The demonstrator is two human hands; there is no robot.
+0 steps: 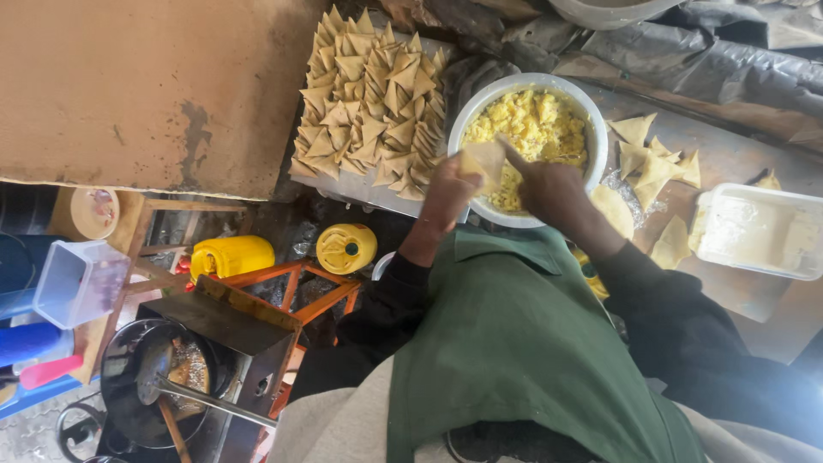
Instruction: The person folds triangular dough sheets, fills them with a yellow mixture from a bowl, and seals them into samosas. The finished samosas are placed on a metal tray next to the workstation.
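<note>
My left hand (450,190) holds a pale folded pastry cone (484,161) over the near rim of a white bowl (593,120). The bowl is full of crumbly yellow filling (536,124). My right hand (549,187) is just to the right of the cone, its fingers curled and the index finger stretched out to the cone's mouth. Whether any filling is in that hand is hidden. A tray (356,182) to the left of the bowl carries several rows of folded triangular pastries (369,94).
Loose pastry pieces (653,161) lie on the worktop right of the bowl, next to a clear plastic tub (754,231). Below stand two yellow jerrycans (231,255) and a dark frying pan (150,386) on an orange-framed stove. A brown board (146,86) fills the upper left.
</note>
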